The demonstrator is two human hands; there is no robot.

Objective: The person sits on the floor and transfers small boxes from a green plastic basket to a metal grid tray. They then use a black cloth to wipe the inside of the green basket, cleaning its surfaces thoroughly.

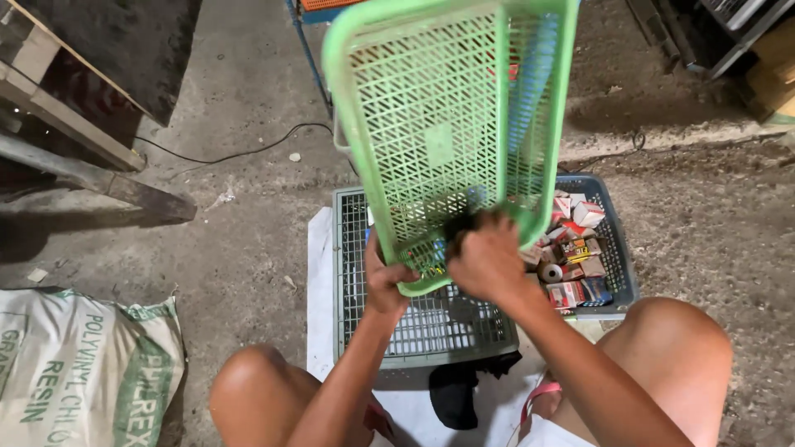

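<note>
Concrete floor (248, 99), green basket (447, 124) tilted at frame centre, left hand (385, 281) gripping its rim, right hand (489, 261) closed on dark cloth (460, 223) (pressed against mesh).

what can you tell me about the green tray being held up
The green tray looks like moulded plastic: a rectangular basket with a lattice of small holes, a smooth rounded rim and a solid patch mid-panel. It is tipped up on end, its near edge low. The left hand grips the lower rim; the right hand presses a dark object against the mesh. It hangs above a grey crate.
</note>
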